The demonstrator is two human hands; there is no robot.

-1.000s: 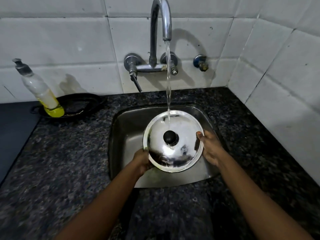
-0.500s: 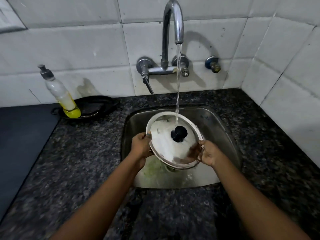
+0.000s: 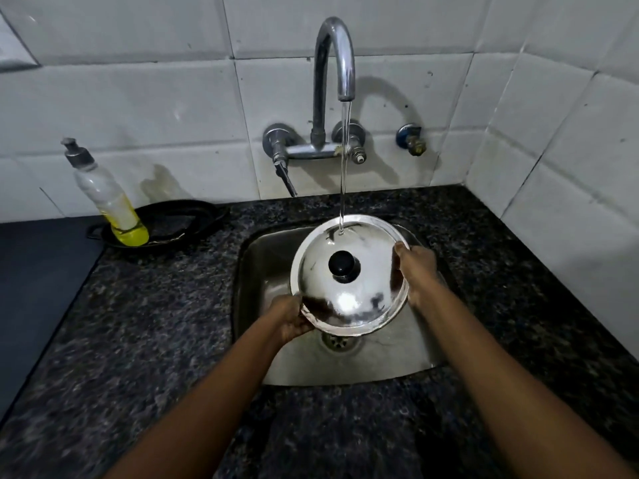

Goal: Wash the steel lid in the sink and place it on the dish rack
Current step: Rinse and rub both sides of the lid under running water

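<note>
Right now we hold the steel lid [image 3: 349,278] over the sink [image 3: 256,305], knob [image 3: 344,266] up, tilted toward us, with the stream from the tap [image 3: 333,63] striking its far rim. Our left hand [image 3: 288,318] curls around the near-left edge, fingers closed on the rim; our right hand [image 3: 416,271] grips the right edge the same way, thumb on top.

We judge the main risk to be slipping: wet polished steel held only by its thin rim could twist out and clatter into the basin. Water hitting the dome could also splash onto the granite counter [image 3: 138,323].

By our count: one lid, one black knob, one sink, one tap, one soap bottle [image 3: 107,198] standing in one dark dish [image 3: 179,223], two hands. We see no dish rack in view.
</note>
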